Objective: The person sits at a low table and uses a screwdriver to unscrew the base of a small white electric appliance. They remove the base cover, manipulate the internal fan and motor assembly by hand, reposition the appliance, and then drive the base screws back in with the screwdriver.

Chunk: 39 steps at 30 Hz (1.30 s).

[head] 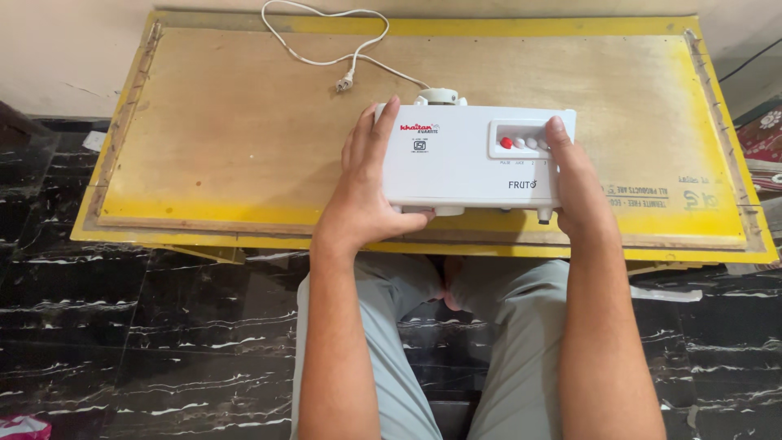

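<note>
White appliance base (464,159), boxy, lying on its back near the front edge of the yellow-rimmed plywood board (244,138). Face up: a raised button panel (521,138) toward its right end, one red button and three pale ones in a row. Short feet (544,214) stick out toward the person along the near side. A round white fitting (440,96) shows at the far edge, where the white cord (326,37) leaves the body, loops across the board and ends in a plug (346,82) lying loose, not in any socket.

Left hand (366,187) clasps the left end of the base, fingers spread flat over the top face, thumb hooked under the near edge. Right hand (570,175) grips the right end, fingers over the button panel's side; its thumb is hidden.

Step in hand, by my reading: positioning or turning the unit, both hands bracing it. Any lift or turn calls for an even two-handed hold and slack in the cord.

Person sits on a black marbled floor (122,326), knees in grey trousers (391,326) under the board's front edge.
</note>
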Each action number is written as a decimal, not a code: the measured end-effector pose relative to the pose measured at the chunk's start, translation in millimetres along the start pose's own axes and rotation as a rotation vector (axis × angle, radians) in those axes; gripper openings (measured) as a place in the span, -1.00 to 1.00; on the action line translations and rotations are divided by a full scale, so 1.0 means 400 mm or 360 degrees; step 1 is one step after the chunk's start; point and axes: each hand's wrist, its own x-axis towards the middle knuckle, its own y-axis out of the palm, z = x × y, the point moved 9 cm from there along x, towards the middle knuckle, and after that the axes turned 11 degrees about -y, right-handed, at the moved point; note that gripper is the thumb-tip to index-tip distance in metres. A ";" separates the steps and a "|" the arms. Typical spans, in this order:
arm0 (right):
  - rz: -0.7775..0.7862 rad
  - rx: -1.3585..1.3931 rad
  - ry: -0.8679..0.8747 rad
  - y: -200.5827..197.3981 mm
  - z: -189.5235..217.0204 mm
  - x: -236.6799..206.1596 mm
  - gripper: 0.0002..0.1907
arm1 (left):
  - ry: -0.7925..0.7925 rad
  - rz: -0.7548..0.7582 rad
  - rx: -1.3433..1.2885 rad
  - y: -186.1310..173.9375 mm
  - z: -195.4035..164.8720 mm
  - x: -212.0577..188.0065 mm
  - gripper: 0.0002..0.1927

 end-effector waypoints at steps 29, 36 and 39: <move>0.0017 -0.0105 -0.0030 -0.009 -0.017 0.008 -0.31 | -0.0065 -0.0090 0.0164 -0.011 -0.008 -0.003 0.37; -0.0012 0.0069 -0.0047 -0.025 -0.054 0.026 -0.16 | 0.0108 -0.0005 -0.0092 0.003 0.014 -0.018 0.42; -0.0034 0.0043 0.0112 -0.031 -0.065 0.019 -0.05 | -0.0123 -0.0118 -0.0354 0.011 0.074 -0.004 0.38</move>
